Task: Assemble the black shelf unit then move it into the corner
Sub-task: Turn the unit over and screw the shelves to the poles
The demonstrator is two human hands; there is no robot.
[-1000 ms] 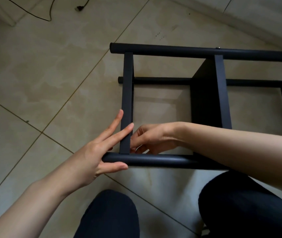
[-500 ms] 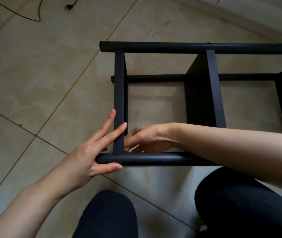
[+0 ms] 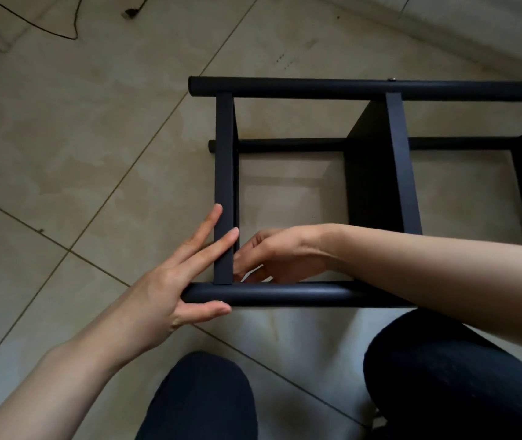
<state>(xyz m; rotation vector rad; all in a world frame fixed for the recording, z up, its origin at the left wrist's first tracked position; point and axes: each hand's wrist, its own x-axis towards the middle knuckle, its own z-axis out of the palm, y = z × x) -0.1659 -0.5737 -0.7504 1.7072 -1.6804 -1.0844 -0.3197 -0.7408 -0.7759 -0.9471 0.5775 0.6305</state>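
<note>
1. the black shelf unit [image 3: 316, 293] lies on its side on the tiled floor [image 3: 62, 138]; the left hand [image 3: 170, 287] has straight, spread fingers pressed on the end panel [image 3: 224, 185], thumb under the near tube [image 3: 285, 295]
2. the right hand [image 3: 280, 255] curls its fingertips at the joint just inside that panel; what they pinch, i cannot tell
3. risk: flat fingers give little hold, so the panel could shift off the joint and a small fastener could drop

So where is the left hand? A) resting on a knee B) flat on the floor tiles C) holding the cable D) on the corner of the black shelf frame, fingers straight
D: the left hand lies on the near corner of the black shelf frame, its straight fingers across the end panel.
</note>
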